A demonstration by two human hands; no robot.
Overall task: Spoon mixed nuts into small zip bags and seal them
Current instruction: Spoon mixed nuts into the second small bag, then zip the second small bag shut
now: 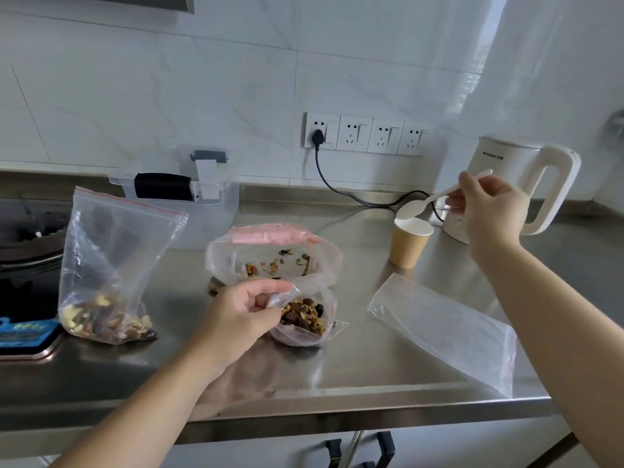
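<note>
Left fingers (266, 293) pinching small zip bag (305, 319) rim, right fingers (472, 187) clamped on spoon (435, 199) above cup (410, 243)

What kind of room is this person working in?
Most likely a home kitchen: a steel counter runs along a tiled wall, a gas stove sits at its left end, and a white electric kettle stands near a row of wall sockets.

Bare counter (354, 359) in front open; paper cup (410, 243), kettle (513, 187) crowd right rear; upright bag (114, 265) blocks left.
</note>
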